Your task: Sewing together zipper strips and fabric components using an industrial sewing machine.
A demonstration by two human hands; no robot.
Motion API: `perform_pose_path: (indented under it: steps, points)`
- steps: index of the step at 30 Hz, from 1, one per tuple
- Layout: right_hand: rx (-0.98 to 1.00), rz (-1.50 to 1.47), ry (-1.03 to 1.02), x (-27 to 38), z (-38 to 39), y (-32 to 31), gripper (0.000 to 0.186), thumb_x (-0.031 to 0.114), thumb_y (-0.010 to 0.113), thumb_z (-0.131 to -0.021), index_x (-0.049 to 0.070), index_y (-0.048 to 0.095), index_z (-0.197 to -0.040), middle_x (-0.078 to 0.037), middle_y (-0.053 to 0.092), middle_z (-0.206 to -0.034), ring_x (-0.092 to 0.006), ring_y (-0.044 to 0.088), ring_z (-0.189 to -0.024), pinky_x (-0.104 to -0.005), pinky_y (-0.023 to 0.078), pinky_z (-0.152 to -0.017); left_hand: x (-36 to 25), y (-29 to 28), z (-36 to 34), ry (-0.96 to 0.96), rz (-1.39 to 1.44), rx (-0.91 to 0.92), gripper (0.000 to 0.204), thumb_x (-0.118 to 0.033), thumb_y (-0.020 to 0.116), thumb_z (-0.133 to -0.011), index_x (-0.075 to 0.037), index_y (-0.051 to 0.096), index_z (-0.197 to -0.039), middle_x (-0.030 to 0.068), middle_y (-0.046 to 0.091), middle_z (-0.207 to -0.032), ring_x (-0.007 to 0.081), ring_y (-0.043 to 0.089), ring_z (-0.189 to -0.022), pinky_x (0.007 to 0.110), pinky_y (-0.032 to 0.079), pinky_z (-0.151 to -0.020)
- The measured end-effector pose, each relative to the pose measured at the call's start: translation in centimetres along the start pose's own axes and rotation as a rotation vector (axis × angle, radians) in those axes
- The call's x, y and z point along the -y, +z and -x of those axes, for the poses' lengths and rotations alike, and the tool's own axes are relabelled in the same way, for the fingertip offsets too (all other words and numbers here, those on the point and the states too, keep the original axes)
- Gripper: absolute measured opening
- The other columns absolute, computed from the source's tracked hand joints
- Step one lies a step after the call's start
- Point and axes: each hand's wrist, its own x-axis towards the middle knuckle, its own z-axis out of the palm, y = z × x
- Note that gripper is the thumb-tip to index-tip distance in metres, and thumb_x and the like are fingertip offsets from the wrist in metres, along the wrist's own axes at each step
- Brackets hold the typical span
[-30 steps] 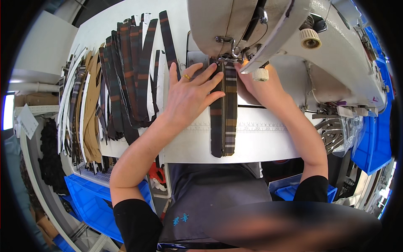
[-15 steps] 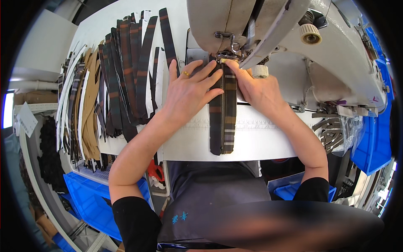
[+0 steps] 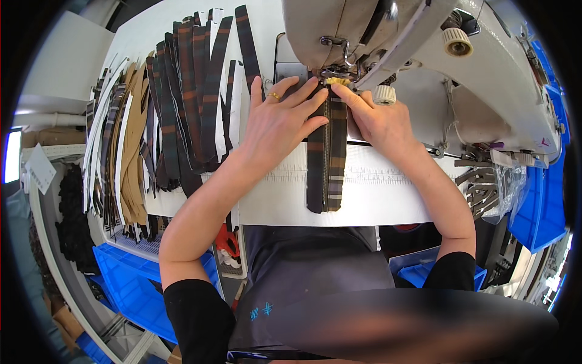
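Observation:
A dark plaid fabric strip with a zipper [image 3: 325, 164] down its middle lies lengthwise under the head of a sewing machine [image 3: 345, 30]. My left hand [image 3: 279, 115], a ring on one finger, rests spread on the strip's left side, fingertips close to the presser foot [image 3: 336, 73]. From the right, my right hand [image 3: 379, 118] grips the strip's right edge by the foot; its lower fingers are partly hidden. A small yellow piece [image 3: 337, 81] shows at the foot, just ahead of the right hand's tip.
Several plaid strips [image 3: 197, 91] are heaped on the left of the white table [image 3: 273, 206], beside tan strips [image 3: 132, 151]. A printed ruler [image 3: 376, 175] crosses the table. Blue bins [image 3: 136, 285] stand below left and at the right [image 3: 539, 206], near a clear plastic bag [image 3: 506, 188].
The zippered strip has slid a little farther toward the machine. Both hands stay on it near the foot, and more of the yellow piece shows. The whole view has shifted slightly.

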Motion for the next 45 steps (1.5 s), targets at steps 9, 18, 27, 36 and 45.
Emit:
perform_pose_path:
  steps: [9, 18, 27, 36, 45]
  points:
    - [-0.084, -0.294, 0.003, 0.9, -0.8, -0.5, 0.025, 0.011, 0.068, -0.074, 0.012, 0.065, -0.099, -0.005, 0.060, -0.072, -0.0238, 0.060, -0.064, -0.0379, 0.047, -0.056, 0.2, -0.2, 0.1, -0.009, 0.047, 0.021, 0.056, -0.048, 0.063, -0.082, -0.013, 0.058, -0.126, 0.0026, 0.055, -0.134, 0.0290, 0.045, -0.127, 0.067, 0.021, -0.104]
    - [0.146, 0.079, -0.358, 3.2, -3.7, -1.3, 0.013, 0.009, 0.064, -0.071, 0.001, 0.059, -0.080, -0.008, 0.062, -0.071, -0.0300, 0.063, -0.068, -0.0403, 0.049, -0.058, 0.3, -0.6, 0.2, -0.049, 0.113, 0.161, 0.073, -0.047, 0.071, -0.075, -0.011, 0.050, -0.134, 0.0052, 0.046, -0.143, 0.0266, 0.036, -0.136, 0.067, 0.020, -0.104]
    - [0.188, -0.518, 0.067, 6.5, 4.3, -5.8, 0.018, 0.007, 0.073, -0.070, 0.004, 0.058, -0.079, -0.010, 0.060, -0.083, -0.0296, 0.061, -0.078, -0.0404, 0.049, -0.065, -3.5, -5.5, 6.7, 0.185, 0.220, 0.464, 0.066, -0.039, 0.069, -0.080, -0.010, 0.048, -0.135, 0.0071, 0.042, -0.145, 0.0247, 0.041, -0.133, 0.062, 0.019, -0.108]
    - [0.013, -0.261, -0.137, 9.0, 6.8, -3.4, 0.033, 0.006, 0.068, -0.072, -0.003, 0.062, -0.102, -0.016, 0.063, -0.108, -0.0304, 0.063, -0.100, -0.0363, 0.054, -0.082, -5.3, -3.3, 8.9, 0.280, 0.087, 0.019, 0.036, -0.018, 0.073, -0.077, -0.005, 0.063, -0.109, 0.0058, 0.061, -0.121, 0.0189, 0.061, -0.107, 0.059, 0.031, -0.102]
    - [0.074, -0.217, -0.148, 9.1, 6.0, -4.2, 0.028, 0.006, 0.061, -0.072, -0.004, 0.061, -0.098, -0.017, 0.064, -0.104, -0.0275, 0.066, -0.092, -0.0346, 0.057, -0.075, -5.2, -3.6, 8.5, 0.294, 0.092, 0.013, 0.028, -0.008, 0.067, -0.077, -0.002, 0.064, -0.105, 0.0093, 0.064, -0.113, 0.0224, 0.065, -0.099, 0.050, 0.040, -0.098]
